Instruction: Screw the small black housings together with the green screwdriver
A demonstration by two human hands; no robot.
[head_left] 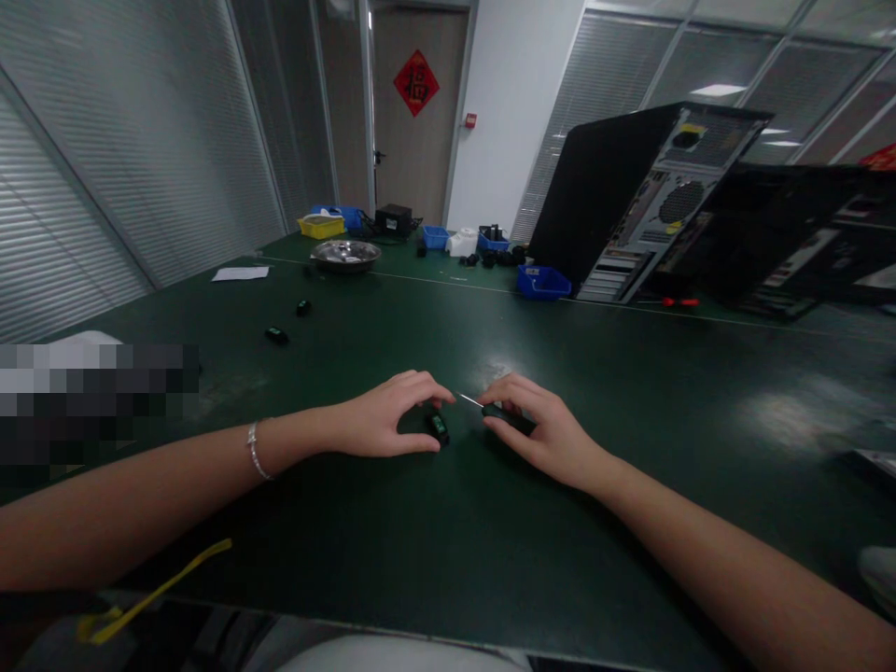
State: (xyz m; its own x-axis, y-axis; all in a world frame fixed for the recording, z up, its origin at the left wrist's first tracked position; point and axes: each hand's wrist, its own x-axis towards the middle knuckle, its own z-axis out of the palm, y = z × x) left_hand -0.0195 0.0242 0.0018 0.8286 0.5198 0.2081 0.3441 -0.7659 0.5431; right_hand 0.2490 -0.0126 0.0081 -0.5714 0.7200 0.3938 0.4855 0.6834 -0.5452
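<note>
On the dark green table [392, 541] lies a small black device with a green face [438, 427]. My left hand [396, 415] curves around that device, thumb and fingers apart on either side of it; whether the fingertips touch it I cannot tell. My right hand [542, 425] is closed around the dark handle of a screwdriver [511, 416]. Its thin metal shaft points left, with the tip a little right of my left fingertips. Two more small black devices, one nearer [276, 334] and one farther [303, 307], rest at the left.
Toward the back stand a metal bowl [345, 255], a yellow bin [321, 226] and a blue bin [544, 282]. A black computer tower [623, 196] rises at the back right. White paper [240, 273] lies at the left. A yellow strap [164, 588] hangs by the front edge.
</note>
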